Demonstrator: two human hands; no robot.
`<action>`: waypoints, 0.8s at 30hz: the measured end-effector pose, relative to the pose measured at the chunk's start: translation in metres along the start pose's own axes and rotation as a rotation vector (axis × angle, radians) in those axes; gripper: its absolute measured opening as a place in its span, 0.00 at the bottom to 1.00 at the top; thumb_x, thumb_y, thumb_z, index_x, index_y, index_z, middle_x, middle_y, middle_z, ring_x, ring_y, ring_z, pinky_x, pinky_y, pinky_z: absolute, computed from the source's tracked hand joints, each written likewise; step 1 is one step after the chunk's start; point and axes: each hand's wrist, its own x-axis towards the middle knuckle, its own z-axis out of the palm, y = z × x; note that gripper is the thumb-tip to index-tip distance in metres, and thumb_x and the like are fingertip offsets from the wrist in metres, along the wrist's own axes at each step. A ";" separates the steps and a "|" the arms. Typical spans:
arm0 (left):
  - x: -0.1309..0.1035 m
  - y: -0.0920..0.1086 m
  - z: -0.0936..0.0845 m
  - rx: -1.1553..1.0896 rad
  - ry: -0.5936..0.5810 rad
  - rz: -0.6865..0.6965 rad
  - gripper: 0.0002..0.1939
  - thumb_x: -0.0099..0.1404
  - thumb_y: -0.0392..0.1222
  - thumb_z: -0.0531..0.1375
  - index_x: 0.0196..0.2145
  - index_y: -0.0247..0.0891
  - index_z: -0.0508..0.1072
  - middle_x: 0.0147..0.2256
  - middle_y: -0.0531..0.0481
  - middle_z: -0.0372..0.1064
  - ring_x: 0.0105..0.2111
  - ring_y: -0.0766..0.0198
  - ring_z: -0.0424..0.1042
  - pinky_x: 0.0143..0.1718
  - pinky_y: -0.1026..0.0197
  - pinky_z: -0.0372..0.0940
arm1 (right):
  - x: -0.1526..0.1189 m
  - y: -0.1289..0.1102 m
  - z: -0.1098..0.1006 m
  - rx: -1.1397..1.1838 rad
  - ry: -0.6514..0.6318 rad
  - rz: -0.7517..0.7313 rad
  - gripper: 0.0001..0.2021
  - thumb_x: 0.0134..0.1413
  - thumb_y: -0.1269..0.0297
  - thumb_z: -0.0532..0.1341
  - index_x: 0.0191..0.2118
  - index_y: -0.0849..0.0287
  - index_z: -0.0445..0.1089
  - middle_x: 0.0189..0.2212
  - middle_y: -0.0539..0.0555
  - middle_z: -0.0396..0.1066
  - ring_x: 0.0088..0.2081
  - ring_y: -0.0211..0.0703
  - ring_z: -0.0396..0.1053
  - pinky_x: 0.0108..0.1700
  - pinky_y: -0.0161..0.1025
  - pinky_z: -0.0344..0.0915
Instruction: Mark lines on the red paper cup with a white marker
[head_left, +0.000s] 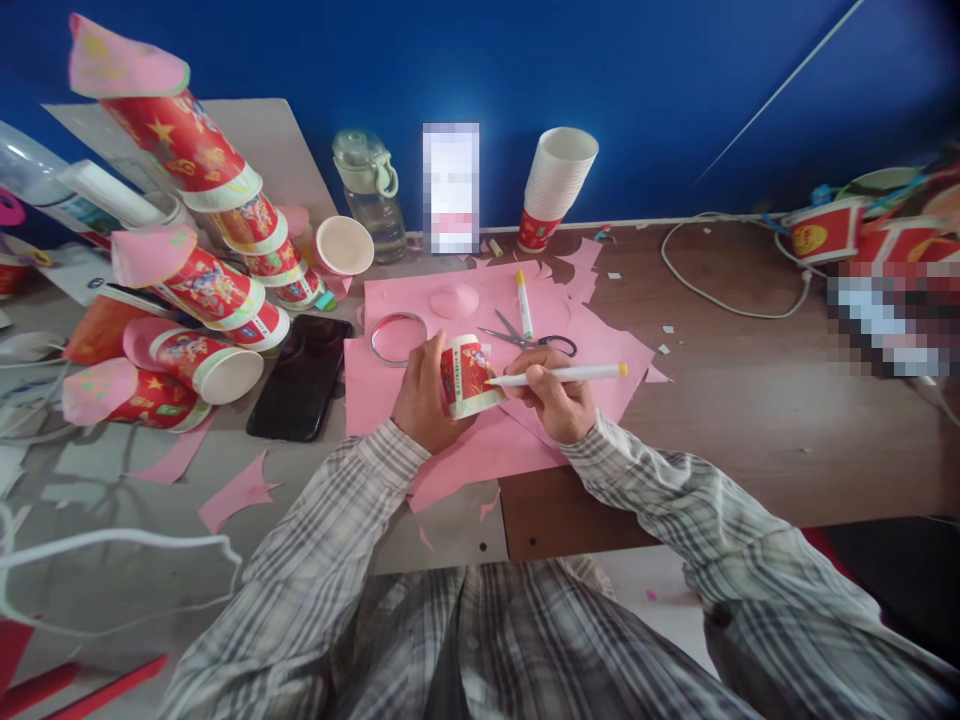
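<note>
My left hand (429, 400) is wrapped round a red paper cup (469, 375) with a white rim, tilted above pink paper (495, 450). Pinched in my right hand (559, 395) is a white marker (585, 373) with a yellow end; its tip meets the cup's side. Just beyond lie scissors (525, 338) with dark handles, partly behind my right hand. A second marker (523, 305), with yellow and green ends, rests on the paper. Near it are a small pink paper cone (454, 300) and a roll of clear tape (399, 338).
At the left stand towers of red cups (180, 150) with pink tops, near a black phone (300, 378). Behind are a water bottle (370, 195), a lit, blurred screen (451, 190) and stacked paper cups (559, 180). A white cable (675, 275) and more cups (825, 230) lie right.
</note>
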 end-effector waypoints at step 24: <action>0.002 0.002 -0.001 -0.029 0.015 0.011 0.41 0.54 0.52 0.60 0.56 0.28 0.44 0.48 0.31 0.57 0.50 0.49 0.60 0.52 0.43 0.63 | -0.002 0.002 0.001 0.008 -0.007 0.053 0.14 0.53 0.53 0.56 0.31 0.61 0.68 0.17 0.49 0.62 0.17 0.34 0.55 0.19 0.33 0.52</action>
